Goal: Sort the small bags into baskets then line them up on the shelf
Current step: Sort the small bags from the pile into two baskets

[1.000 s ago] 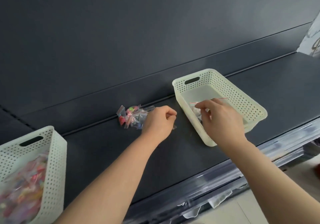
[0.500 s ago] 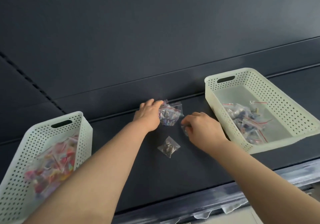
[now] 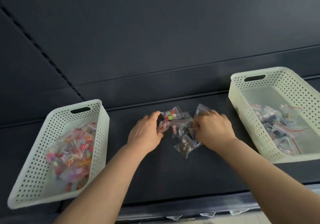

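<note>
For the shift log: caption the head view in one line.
Left hand and right hand pick through small bags on the shelf, between the left basket and the right basket.

Dim, even light; soft motion blur, wide-angle bending at edges.

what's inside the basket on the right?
The right basket holds a heap of clear zip bags with red seal strips and dark, bluish contents, piled toward its near end; its far floor is bare. Bags lower in the heap are covered, so no count.
</note>
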`<state>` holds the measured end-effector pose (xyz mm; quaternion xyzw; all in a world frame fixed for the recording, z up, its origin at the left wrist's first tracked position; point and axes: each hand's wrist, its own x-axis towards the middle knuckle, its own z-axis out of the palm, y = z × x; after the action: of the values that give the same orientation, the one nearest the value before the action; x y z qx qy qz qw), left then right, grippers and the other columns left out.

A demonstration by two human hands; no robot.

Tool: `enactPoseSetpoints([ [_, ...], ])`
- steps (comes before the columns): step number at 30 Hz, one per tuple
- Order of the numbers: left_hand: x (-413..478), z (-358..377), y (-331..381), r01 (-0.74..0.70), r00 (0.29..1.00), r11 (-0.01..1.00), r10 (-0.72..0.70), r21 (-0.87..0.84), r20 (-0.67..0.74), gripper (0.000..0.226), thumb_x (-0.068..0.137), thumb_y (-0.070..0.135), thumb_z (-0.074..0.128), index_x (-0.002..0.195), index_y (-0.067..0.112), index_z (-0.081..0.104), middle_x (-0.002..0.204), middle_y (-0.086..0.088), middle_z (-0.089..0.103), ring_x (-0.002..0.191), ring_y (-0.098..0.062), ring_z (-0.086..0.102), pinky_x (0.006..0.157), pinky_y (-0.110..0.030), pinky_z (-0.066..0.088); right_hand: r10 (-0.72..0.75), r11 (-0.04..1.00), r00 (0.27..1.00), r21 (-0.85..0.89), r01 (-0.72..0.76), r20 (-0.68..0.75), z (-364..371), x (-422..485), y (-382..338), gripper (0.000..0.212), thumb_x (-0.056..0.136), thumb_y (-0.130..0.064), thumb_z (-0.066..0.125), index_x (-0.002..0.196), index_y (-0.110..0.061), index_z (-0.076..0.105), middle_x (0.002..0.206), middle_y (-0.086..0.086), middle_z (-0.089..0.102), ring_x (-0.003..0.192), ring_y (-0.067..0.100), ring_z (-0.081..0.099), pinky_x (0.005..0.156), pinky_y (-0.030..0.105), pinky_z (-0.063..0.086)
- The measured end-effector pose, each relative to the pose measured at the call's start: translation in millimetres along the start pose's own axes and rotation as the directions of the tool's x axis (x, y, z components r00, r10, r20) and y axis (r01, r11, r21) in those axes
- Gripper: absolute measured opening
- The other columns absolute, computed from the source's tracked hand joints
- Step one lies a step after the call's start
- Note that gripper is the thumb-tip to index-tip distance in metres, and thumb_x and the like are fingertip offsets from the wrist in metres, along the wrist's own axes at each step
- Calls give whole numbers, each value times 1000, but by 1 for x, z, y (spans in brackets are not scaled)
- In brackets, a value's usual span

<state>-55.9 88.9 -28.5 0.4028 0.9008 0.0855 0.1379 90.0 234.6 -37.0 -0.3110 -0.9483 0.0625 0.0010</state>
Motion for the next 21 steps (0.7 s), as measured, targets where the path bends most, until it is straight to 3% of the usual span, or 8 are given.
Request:
enactPoseSetpoints([
  [4,-6,-10,-13,95,994,995,-93,-34,61,76,79,47,76,143,30,39,134,6,50,123,-17,49,97,-37,46,-3,997,996,83,10,-90,-4,13,-16,26,88,-20,48,103,-28,68,104,-6,62,105,20,50,76,32,36],
  [8,-12,-14,-20,132,990,978,-138,-162,-24,65,73,54,77,130,31,54,122,9,55,113,-12,53,88,-30,45,-48,983,975,164,85,-215,1,32,-38,28,91,-20,51,113,-28,66,112,-3,60,111,23,47,82,35,38],
  [14,-18,-3,-26,141,988,981,-148,-131,-46,46,80,31,79,122,26,63,115,4,60,102,-15,61,89,-31,50,-28,992,998,125,35,-57,17,49,-49,27,93,-36,55,119,-30,60,116,-3,58,115,22,48,88,36,39],
  [19,-19,-4,-23,77,991,996,-82,-54,-101,13,86,26,72,100,24,71,103,5,68,93,-14,64,83,-31,53,2,978,983,207,37,-182,16,54,-43,22,91,-48,58,92,-31,71,93,-5,65,99,20,55,70,30,40],
  [21,-21,-10,-18,49,984,994,-66,-102,-164,12,89,30,69,100,27,71,99,8,67,91,-13,63,79,-31,53,4,959,970,275,65,-242,11,51,-41,16,93,-39,59,97,-30,72,94,-6,66,97,19,57,64,28,43],
])
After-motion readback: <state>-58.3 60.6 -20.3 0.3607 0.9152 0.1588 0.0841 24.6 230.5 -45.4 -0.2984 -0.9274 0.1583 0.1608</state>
